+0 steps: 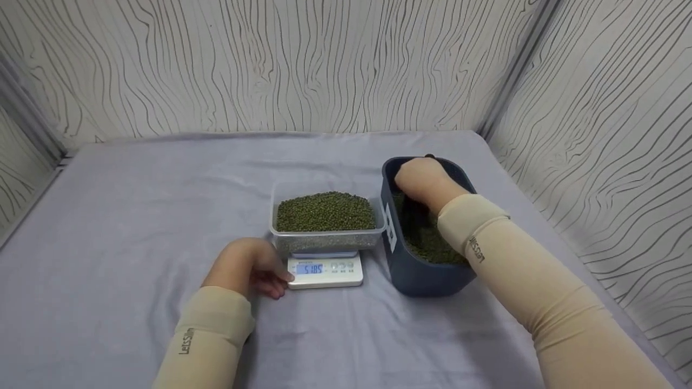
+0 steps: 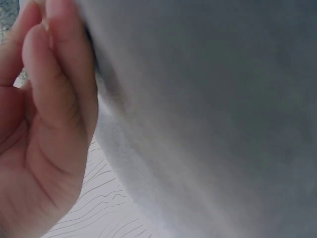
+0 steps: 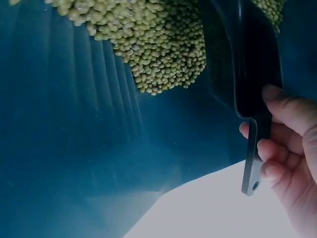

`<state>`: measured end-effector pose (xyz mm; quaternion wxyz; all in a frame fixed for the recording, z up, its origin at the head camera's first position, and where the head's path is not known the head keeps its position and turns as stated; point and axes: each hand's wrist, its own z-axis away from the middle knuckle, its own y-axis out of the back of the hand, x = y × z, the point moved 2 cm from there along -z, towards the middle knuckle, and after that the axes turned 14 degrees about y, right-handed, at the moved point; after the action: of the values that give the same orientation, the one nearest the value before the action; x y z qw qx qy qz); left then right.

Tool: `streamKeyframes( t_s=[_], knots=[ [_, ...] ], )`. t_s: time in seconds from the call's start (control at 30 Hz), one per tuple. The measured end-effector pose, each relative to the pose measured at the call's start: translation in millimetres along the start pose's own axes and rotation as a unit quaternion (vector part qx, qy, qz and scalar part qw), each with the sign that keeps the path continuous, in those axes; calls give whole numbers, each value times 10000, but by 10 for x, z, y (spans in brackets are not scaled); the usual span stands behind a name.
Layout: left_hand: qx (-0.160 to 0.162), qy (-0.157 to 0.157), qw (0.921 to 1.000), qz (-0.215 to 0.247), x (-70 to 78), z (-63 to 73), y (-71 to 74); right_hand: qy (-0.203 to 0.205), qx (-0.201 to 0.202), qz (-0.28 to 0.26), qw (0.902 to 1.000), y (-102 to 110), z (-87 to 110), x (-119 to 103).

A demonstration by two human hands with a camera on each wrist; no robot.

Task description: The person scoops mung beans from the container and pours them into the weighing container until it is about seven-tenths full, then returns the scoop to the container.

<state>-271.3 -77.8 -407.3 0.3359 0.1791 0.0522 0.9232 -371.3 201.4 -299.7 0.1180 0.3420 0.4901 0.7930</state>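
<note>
With thumb and curled fingers, my right hand (image 1: pixel 424 181) grips the handle of a black scoop (image 3: pixel 255 64) inside a dark blue bin (image 1: pixel 430 280). Small green beans (image 3: pixel 158 49), like mung beans, lie in that bin. A clear plastic tub (image 1: pixel 327 237) heaped with the same beans stands on a white digital scale (image 1: pixel 324 280), whose lit display (image 1: pixel 310 269) seems to read 5185. My left hand (image 1: pixel 254 265) is beside the scale's left front corner, its thumb touching the edge. In the left wrist view its fingers (image 2: pixel 49 84) are loosely bent, with nothing visible held.
A pale lavender cloth (image 1: pixel 135 243) covers the table. The bin stands close by the tub's right side, with a white label (image 1: pixel 390 229) on its wall. Wood-grain patterned panels (image 1: pixel 259 65) enclose the back and both sides.
</note>
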Motion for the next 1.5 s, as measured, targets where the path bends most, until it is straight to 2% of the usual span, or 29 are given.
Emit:
streamKeyframes(
  t_s=[0.13,0.33,0.57,0.77,0.97,1.27,1.5],
  knots=[
    [-56,74,9999,108,-2,-12,-1,48,-103,-37,9999,-20,-27,-33],
    [-57,29,9999,80,7,-13,5,10,-367,-457,9983,-59,-60,-68],
    [32,-53,10000,59,8,-14,1,133,-805,-1087,9907,-99,-37,-94],
    [-49,-85,10000,-12,16,-11,-2,411,-1215,-1226,9841,-137,-15,-91],
    [-61,-118,9999,-79,14,-6,10,512,-1507,-1337,9782,-158,-22,-61],
    [-96,-61,9998,-154,21,-10,15,274,-2073,-2023,9567,-167,2,-52],
    [-72,-10,9999,-83,16,-18,14,-94,-2670,-2679,9257,-162,51,-70]
  ],
)
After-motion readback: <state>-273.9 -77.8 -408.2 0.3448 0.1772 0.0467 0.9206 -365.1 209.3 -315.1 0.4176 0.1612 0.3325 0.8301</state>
